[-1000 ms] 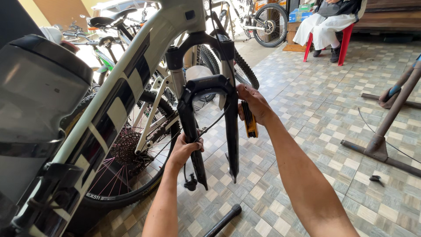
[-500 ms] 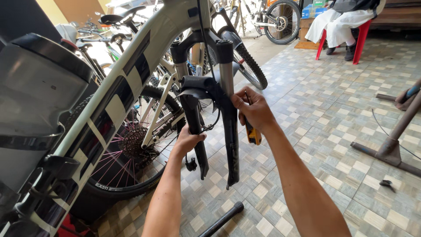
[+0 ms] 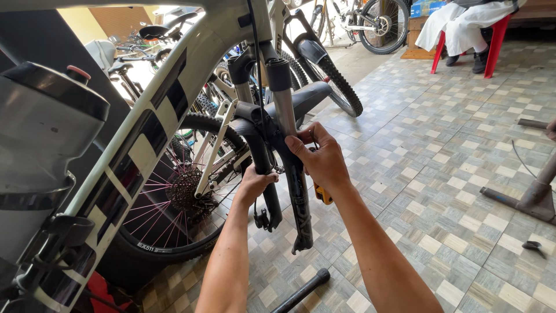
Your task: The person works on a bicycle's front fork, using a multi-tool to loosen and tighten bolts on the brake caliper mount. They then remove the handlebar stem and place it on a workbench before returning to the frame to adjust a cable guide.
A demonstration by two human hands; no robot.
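Checkered floor tiles [image 3: 440, 191] spread below a hanging black suspension fork [image 3: 292, 191]. Left hand [image 3: 255, 184] clenches its lower left leg; right hand [image 3: 321, 159], arm outstretched, grips the other leg and a yellow-handled tool [image 3: 323, 195].

fork [image 3: 298, 197] lowers: glossy black metal; stanchions bare steel-grey; frame [image 3: 174, 116] satin pale paint; floor [image 3: 440, 174] matt tile; bottle [image 3: 40, 145] translucent plastic

A grey water bottle [image 3: 40, 145] fills nine o'clock. A spoked rear wheel [image 3: 174, 197] sits near seven. At one o'clock a seated person in white [image 3: 457, 26] occupies a red chair [image 3: 495, 40]. A metal stand [image 3: 533, 194] lies at three.
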